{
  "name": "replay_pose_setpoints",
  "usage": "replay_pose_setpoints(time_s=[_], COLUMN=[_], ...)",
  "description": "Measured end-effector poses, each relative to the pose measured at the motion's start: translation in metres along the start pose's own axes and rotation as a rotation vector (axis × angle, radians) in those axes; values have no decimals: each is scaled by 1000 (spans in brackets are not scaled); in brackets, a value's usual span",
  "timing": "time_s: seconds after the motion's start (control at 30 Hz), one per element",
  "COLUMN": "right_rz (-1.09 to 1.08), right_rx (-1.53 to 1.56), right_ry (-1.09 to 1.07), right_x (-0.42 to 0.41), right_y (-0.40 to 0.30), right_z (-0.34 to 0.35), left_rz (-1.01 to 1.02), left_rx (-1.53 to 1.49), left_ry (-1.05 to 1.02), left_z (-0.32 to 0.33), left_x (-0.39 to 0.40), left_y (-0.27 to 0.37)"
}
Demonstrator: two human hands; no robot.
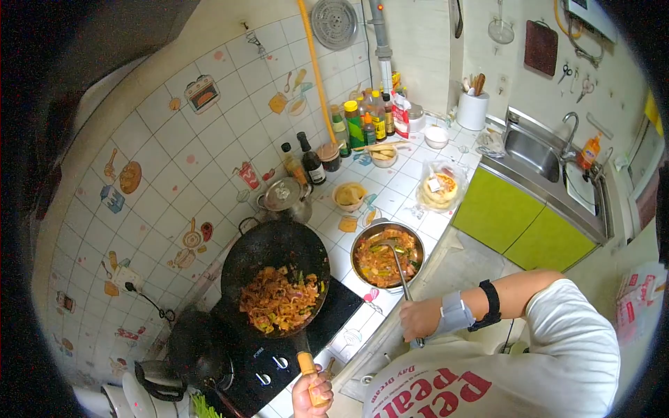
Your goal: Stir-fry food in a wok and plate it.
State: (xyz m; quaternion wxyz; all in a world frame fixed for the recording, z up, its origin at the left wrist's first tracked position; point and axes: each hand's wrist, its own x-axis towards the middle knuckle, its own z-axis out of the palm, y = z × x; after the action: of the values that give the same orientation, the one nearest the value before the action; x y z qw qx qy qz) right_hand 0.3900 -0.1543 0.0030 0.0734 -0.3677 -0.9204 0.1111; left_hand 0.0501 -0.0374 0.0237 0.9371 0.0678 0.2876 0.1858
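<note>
My left hand (309, 392) is closed around the wooden handle (307, 361) of a black wok (261, 243). Stir-fried food (279, 300), brown with green and pale pieces, lies in the wok above the hob. In my right hand (419, 320) is the long metal handle of a ladle or spatula (402, 271). Its head rests among similar food (373, 256) in a round stainless steel pan (421, 250) on the tiled counter, so its exact shape is partly hidden. The pan stands to the right of the wok.
Behind the wok stand a lidded metal pot (285, 196) and a dark bottle (312, 159). Bowls of food (349, 196) and a bag of flatbreads (440, 188) sit farther along the counter. A second black pan (196, 345) occupies the hob's left side. The sink (532, 154) is at right.
</note>
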Motion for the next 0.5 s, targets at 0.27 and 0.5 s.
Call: replay_pose_setpoints(time_s=[0.27, 0.5], right_rz=[42, 1], right_rx=[23, 0], right_ry=[-5, 28], right_x=[-6, -10], right_y=[-7, -6], right_z=[-28, -27], left_rz=[-55, -133], left_rx=[-42, -127], left_ry=[-24, -64], left_z=[-5, -4], left_x=[-1, 2], left_y=[3, 10])
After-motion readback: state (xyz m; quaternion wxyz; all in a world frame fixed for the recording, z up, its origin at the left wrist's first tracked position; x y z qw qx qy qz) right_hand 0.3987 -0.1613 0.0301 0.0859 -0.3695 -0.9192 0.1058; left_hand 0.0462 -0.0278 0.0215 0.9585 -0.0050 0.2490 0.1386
